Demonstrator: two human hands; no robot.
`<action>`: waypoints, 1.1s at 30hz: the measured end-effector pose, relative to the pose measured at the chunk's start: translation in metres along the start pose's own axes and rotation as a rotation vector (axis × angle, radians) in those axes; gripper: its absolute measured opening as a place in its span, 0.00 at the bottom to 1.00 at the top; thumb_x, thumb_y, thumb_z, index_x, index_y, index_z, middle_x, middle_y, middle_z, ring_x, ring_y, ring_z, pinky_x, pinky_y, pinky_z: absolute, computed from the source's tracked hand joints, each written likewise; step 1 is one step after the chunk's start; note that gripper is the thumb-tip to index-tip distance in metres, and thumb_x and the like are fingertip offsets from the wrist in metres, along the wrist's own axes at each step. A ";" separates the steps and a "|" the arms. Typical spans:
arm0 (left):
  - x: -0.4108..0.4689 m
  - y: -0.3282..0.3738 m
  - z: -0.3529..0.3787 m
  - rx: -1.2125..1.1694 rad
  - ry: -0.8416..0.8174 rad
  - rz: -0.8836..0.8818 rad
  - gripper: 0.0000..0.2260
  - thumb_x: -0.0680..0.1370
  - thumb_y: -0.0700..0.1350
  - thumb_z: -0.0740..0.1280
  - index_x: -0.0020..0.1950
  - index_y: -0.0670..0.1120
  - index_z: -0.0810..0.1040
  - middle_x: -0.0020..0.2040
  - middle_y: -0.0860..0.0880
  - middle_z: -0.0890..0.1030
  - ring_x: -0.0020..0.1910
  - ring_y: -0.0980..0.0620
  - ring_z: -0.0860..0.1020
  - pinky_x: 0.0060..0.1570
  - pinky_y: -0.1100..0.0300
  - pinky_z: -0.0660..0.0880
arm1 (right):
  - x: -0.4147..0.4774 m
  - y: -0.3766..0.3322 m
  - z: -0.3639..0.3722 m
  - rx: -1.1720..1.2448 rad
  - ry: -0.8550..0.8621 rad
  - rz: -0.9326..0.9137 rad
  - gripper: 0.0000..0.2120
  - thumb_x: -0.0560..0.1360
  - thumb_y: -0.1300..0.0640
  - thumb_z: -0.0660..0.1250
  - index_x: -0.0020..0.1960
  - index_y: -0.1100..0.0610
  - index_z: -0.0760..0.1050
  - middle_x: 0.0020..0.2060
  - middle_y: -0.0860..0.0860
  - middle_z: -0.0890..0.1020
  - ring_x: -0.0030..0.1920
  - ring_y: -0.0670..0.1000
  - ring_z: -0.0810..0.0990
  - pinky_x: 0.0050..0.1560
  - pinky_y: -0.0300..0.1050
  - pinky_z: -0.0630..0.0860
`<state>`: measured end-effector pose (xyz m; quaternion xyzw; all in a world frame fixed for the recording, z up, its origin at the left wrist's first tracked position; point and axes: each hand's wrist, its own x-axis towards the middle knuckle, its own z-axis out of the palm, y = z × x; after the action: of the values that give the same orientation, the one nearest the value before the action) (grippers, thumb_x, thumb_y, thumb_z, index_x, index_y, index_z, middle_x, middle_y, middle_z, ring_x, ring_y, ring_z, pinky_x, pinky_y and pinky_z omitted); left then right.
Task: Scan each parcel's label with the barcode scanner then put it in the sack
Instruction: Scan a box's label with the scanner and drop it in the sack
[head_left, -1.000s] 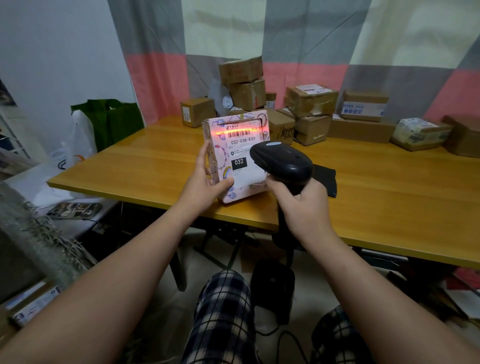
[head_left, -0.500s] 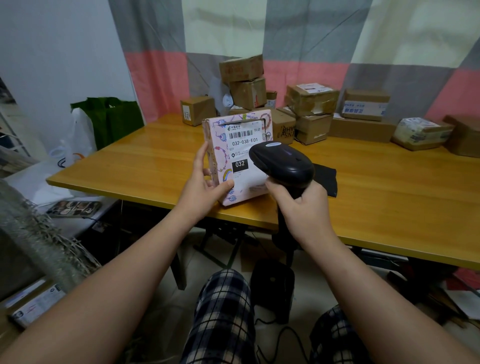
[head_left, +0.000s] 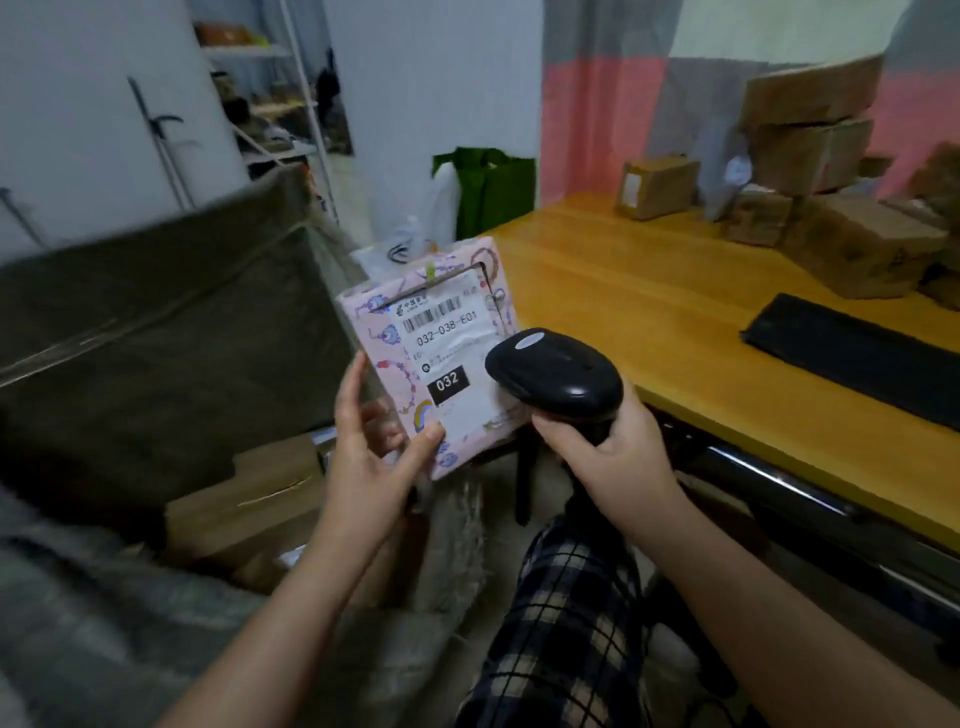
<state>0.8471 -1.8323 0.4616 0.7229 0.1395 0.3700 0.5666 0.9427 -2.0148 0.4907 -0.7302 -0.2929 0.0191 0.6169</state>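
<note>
My left hand (head_left: 370, 448) holds a pink patterned parcel (head_left: 435, 343) by its lower left corner, thumb on the front. Its white label with a barcode and "032-038-E01" faces me. My right hand (head_left: 612, 458) grips the handle of a black barcode scanner (head_left: 554, 372), whose head overlaps the parcel's right side. Both are off the table's left edge. A large dark olive sack (head_left: 156, 332) stands open at the left, with brown boxes (head_left: 249, 509) inside near its bottom.
The wooden table (head_left: 649, 312) lies to the right with several cardboard parcels (head_left: 810, 208) stacked at the back and a black pad (head_left: 857, 353). A green bag (head_left: 493, 187) stands past the table's end. My checked trousers (head_left: 561, 623) are below.
The view has swung left toward the sack. Both hands have carried the parcel and scanner leftward off the table. The red scan line seen a second ago is gone.
</note>
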 end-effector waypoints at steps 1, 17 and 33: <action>-0.003 -0.001 -0.019 0.051 0.058 -0.008 0.39 0.73 0.32 0.71 0.73 0.58 0.54 0.52 0.52 0.74 0.42 0.65 0.79 0.43 0.70 0.75 | 0.002 0.003 0.014 -0.020 -0.049 0.011 0.19 0.71 0.54 0.74 0.55 0.38 0.69 0.50 0.36 0.79 0.51 0.33 0.77 0.49 0.27 0.73; -0.012 -0.064 -0.150 1.322 -0.335 -0.349 0.30 0.75 0.54 0.68 0.75 0.60 0.62 0.61 0.41 0.74 0.56 0.38 0.77 0.54 0.52 0.74 | -0.004 0.060 0.116 -0.524 -0.310 0.261 0.27 0.72 0.51 0.72 0.65 0.54 0.62 0.50 0.55 0.81 0.52 0.61 0.80 0.47 0.51 0.76; 0.038 -0.070 -0.070 1.313 -0.363 -0.172 0.18 0.81 0.56 0.58 0.67 0.52 0.74 0.65 0.43 0.72 0.61 0.41 0.71 0.60 0.50 0.69 | 0.008 0.049 0.069 -0.303 -0.106 0.224 0.18 0.72 0.59 0.72 0.55 0.51 0.67 0.45 0.46 0.75 0.47 0.48 0.74 0.47 0.41 0.68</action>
<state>0.8399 -1.7364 0.4176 0.9534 0.2949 0.0354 0.0528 0.9422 -1.9529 0.4322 -0.8408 -0.2416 0.0819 0.4775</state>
